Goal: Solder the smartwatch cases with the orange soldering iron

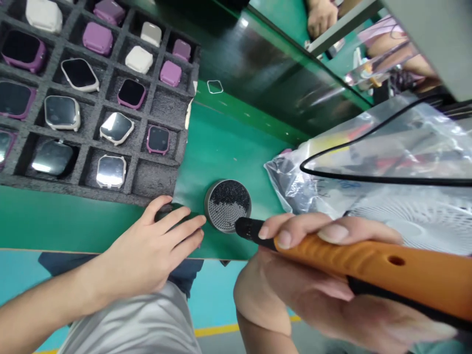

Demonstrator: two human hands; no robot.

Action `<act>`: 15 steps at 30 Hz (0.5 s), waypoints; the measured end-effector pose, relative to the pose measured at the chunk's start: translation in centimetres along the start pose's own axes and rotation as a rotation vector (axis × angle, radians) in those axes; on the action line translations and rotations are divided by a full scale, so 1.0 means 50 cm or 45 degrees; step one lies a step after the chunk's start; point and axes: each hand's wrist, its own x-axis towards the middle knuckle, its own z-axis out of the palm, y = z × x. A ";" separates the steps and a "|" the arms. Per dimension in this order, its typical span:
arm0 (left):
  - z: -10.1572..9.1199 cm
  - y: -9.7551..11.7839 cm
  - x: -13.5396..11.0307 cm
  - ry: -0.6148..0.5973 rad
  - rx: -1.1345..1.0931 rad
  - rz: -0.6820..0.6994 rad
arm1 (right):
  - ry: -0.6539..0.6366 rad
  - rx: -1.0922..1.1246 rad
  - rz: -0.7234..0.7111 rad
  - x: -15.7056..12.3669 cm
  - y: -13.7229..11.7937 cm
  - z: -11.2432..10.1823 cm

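At the green desk [228, 142] over blue floor [217, 287], my right fingers [302, 228] clasp a tool [368, 260]; my left fingers [184, 230], slightly parted, cover a dark thing [164, 211], hold unclear.

The round dish [207, 209] looks like dull metal. To its left, the tray [153, 178] is rough, matt foam; to its right, the orange tool [424, 275] is ridged plastic, the bag [295, 182] glossy plastic.

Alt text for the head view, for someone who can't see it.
A person's right hand grips an orange-and-black tool, its black tip near the edge of a round container on a green bench. The left hand partly covers a dark object beside a gray foam tray of strapless watches.
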 end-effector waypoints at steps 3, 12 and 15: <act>0.003 0.001 0.001 0.045 0.008 -0.043 | 0.076 0.047 -0.123 0.020 0.021 -0.006; -0.004 0.002 0.005 0.071 -0.015 -0.028 | -0.038 0.101 -0.185 0.004 0.038 -0.014; 0.001 0.003 0.006 0.116 0.013 -0.063 | 0.067 0.178 -0.099 -0.010 0.033 -0.006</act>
